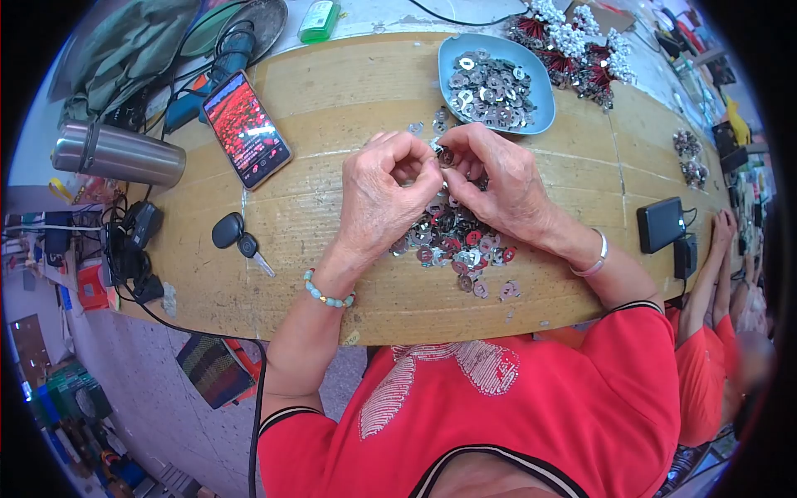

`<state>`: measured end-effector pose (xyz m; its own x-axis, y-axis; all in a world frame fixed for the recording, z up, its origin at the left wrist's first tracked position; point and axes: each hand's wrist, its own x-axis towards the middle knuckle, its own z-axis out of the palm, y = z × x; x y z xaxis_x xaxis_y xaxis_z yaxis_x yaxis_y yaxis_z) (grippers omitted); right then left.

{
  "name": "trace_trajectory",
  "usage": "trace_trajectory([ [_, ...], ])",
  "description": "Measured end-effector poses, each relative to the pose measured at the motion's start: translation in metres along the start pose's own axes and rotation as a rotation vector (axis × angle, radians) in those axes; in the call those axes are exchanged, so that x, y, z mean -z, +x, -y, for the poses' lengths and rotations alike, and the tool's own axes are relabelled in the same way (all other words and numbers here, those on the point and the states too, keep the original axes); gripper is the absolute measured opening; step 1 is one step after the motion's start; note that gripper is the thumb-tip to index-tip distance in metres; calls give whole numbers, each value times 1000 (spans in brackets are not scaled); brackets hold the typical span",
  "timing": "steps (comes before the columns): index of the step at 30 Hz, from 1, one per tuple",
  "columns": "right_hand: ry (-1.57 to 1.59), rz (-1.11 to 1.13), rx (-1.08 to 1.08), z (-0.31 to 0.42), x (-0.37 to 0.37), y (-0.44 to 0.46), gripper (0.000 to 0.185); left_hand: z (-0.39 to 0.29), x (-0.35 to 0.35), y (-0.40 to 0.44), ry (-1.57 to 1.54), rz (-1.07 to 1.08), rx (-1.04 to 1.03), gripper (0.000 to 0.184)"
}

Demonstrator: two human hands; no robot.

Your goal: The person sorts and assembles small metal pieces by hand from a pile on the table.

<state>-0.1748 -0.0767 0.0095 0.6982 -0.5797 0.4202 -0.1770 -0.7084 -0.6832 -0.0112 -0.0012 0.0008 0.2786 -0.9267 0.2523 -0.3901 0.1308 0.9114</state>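
Observation:
My left hand [383,189] and my right hand [501,176] meet above the middle of the table, each with thumb and forefinger pinched together. A small dark round metal piece [446,156] shows at the right fingertips. What the left fingertips pinch is too small and covered to make out. Under and in front of both hands lies a loose pile of small metal pieces [473,257], silver, dark and some with red parts. Beyond the right hand, a blue dish [541,116] holds many similar flat metal pieces.
A phone [246,131] with a lit screen, a steel flask [120,154] and keys [249,242] lie left. A black box with a cable [660,224] is right. Red-and-white bundles [573,50] lie behind the dish. Cardboard [332,75] covers the table. Another person's arm [710,261] rests far right.

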Motion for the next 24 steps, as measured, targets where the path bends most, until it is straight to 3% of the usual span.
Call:
trace_trajectory([
  [7,32,-71,-50,-1,10,10,27,0,1,1,89,-46,-77,6],
  [11,-214,-151,-42,-20,36,26,28,-2,3,2,170,-55,-132,7],
  [14,-440,-226,98,-28,44,30,27,-3,3,3,145,-40,-125,7],
  [15,-375,-186,30,-22,43,28,26,-4,3,3,148,-35,-135,7],
  [19,-199,33,151,-8,33,21,18,-4,4,3,168,-10,-164,7],
  [22,-74,183,101,-3,28,16,12,-2,1,3,121,-31,-179,7],
  [24,-110,169,90,-1,26,14,10,0,1,2,126,-34,-220,8],
])
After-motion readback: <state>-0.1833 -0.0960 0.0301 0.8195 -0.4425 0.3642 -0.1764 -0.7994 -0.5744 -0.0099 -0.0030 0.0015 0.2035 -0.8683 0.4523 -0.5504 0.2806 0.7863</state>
